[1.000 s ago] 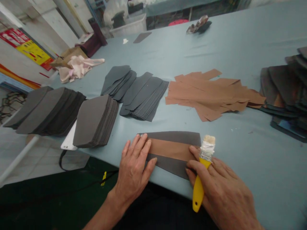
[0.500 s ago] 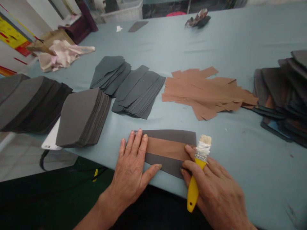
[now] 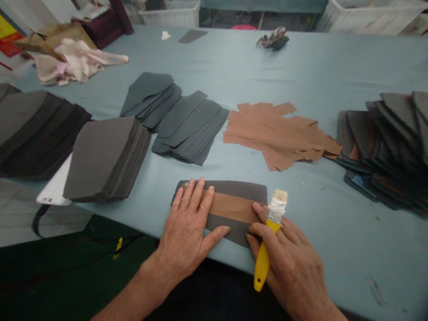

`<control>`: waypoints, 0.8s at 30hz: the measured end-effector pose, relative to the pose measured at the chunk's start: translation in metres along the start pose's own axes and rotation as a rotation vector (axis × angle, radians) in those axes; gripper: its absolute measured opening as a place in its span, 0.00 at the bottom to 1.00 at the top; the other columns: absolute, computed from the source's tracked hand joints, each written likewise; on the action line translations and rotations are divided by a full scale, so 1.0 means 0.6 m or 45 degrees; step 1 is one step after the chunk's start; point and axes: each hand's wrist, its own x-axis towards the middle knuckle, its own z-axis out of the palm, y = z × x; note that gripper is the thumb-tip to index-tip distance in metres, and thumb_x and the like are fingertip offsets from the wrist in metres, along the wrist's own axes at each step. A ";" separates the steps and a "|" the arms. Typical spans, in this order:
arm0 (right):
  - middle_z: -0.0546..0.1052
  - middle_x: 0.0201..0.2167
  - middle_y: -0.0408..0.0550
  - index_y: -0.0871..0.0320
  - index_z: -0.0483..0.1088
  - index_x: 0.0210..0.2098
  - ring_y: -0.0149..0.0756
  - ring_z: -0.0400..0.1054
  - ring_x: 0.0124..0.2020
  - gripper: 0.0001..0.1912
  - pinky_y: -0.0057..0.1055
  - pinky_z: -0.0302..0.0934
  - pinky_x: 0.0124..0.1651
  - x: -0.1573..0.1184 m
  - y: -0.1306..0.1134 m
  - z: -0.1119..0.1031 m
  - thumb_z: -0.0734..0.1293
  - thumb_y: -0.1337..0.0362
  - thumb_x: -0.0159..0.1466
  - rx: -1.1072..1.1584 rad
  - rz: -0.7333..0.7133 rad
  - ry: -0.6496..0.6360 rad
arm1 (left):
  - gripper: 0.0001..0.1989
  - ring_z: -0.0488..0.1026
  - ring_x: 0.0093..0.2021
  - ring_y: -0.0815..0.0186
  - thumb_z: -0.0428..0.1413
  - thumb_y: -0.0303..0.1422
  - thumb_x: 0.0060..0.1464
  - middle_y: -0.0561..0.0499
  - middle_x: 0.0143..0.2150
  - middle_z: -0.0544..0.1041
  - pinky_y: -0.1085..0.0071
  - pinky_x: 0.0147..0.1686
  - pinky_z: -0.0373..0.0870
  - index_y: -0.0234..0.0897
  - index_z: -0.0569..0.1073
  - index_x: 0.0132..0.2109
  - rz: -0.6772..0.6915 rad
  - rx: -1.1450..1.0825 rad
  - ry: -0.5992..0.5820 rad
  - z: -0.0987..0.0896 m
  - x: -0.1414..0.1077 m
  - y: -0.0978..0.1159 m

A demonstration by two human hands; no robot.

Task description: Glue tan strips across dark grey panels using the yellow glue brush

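Observation:
A dark grey panel (image 3: 234,232) lies near the table's front edge, with a brown strip (image 3: 232,208) running lengthwise across it. My left hand (image 3: 189,223) rests flat over the left part of both, its fingers stretched out. At the panel's right end, the thumb and fingertips of my right hand (image 3: 287,254) touch the strip and the panel. The same hand keeps hold of a paintbrush (image 3: 262,267) with a yellow handle, its whitish bristles pointing away from me. My left fingers cover part of the strip.
A heap of brown strips (image 3: 274,136) lies beyond the panel, with dark green-grey pieces (image 3: 190,129) to its left. Thick grey stacks (image 3: 100,156) stand at the left. A dark layered pile (image 3: 384,147) is at the right. Farther back lies a pale cloth (image 3: 76,60).
My left hand has slid slightly rightward along the panel, uncovering its left end. My right hand still holds the brush at the other end. The camera view has shifted a little.

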 end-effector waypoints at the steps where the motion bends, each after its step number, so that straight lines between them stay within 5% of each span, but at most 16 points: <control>1: 0.77 0.63 0.58 0.56 0.70 0.44 0.50 0.78 0.54 0.03 0.46 0.67 0.60 0.000 0.000 0.000 0.65 0.69 0.74 0.000 -0.002 0.000 | 0.40 0.53 0.78 0.42 0.42 0.56 0.72 0.31 0.78 0.57 0.43 0.73 0.55 0.28 0.58 0.75 -0.015 -0.011 -0.008 -0.001 0.000 -0.001; 24: 0.76 0.63 0.62 0.57 0.70 0.51 0.50 0.76 0.60 0.08 0.51 0.66 0.63 -0.024 0.033 -0.012 0.62 0.62 0.76 -0.001 -0.141 -0.045 | 0.40 0.57 0.76 0.41 0.48 0.54 0.70 0.33 0.77 0.60 0.39 0.72 0.56 0.27 0.60 0.74 -0.100 0.032 0.045 0.011 -0.004 -0.008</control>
